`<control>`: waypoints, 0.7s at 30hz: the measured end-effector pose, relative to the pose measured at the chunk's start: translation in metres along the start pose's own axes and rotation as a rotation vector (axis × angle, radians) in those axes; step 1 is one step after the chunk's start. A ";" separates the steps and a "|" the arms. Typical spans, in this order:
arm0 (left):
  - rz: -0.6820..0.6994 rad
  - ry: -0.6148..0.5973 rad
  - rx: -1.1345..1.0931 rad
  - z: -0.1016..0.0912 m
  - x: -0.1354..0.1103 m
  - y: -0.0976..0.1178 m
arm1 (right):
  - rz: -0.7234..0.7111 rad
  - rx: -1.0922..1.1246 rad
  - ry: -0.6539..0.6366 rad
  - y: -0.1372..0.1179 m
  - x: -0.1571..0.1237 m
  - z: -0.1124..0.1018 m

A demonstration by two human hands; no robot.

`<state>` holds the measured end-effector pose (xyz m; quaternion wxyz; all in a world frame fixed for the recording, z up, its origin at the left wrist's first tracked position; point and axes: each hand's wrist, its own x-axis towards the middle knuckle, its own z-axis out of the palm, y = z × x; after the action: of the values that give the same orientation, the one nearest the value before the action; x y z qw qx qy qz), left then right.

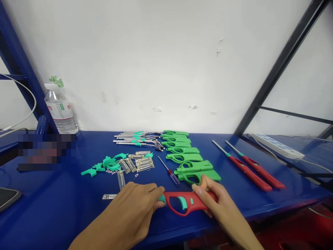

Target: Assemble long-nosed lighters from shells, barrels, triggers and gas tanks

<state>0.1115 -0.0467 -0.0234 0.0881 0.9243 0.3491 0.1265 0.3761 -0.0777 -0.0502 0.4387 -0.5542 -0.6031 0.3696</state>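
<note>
A red long-neck lighter (194, 201) with a teal trigger lies across both hands near the table's front edge. My left hand (135, 205) is closed round its metal neck, whose slotted tip sticks out to the left. My right hand (213, 196) grips the red handle at its rear end, thumb on top. Just beyond are green handle shells (186, 158) in a column and a screwdriver (170, 173) with a purple handle. A clear fuel tank (121, 180) lies beside my left hand, with several more tanks (144, 163) and teal triggers (109, 162) behind it.
Metal lighter necks with wires (135, 140) lie at the back. Two finished-looking red lighters (249, 170) rest on the right. A water bottle (61, 111) stands at the left by the wall, a dark phone-like device (9, 198) lies left, and a power strip (277, 146) sits right.
</note>
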 end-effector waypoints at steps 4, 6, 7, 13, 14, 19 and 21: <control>0.014 0.060 0.054 0.005 0.001 -0.005 | -0.009 0.007 -0.005 0.002 -0.001 -0.001; 0.037 0.095 0.085 0.005 0.002 -0.008 | -0.011 0.028 -0.014 0.002 -0.002 -0.001; 0.055 0.116 0.096 0.004 0.002 -0.010 | -0.015 0.043 -0.017 0.002 -0.003 -0.001; 0.186 0.342 0.112 -0.009 0.003 -0.020 | 0.018 0.135 -0.025 0.000 -0.004 0.002; 0.195 0.385 0.102 -0.012 0.003 -0.021 | 0.012 0.116 -0.019 0.000 -0.003 0.002; 0.157 0.402 0.095 -0.013 0.000 -0.020 | -0.036 -0.037 0.063 0.000 -0.003 0.004; 0.130 0.363 0.123 -0.007 -0.003 -0.015 | -0.052 -0.070 0.096 0.001 -0.003 0.004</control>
<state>0.0980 -0.0365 -0.0207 -0.0412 0.9106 0.3057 0.2750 0.3725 -0.0802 -0.0534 0.4570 -0.5704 -0.6082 0.3095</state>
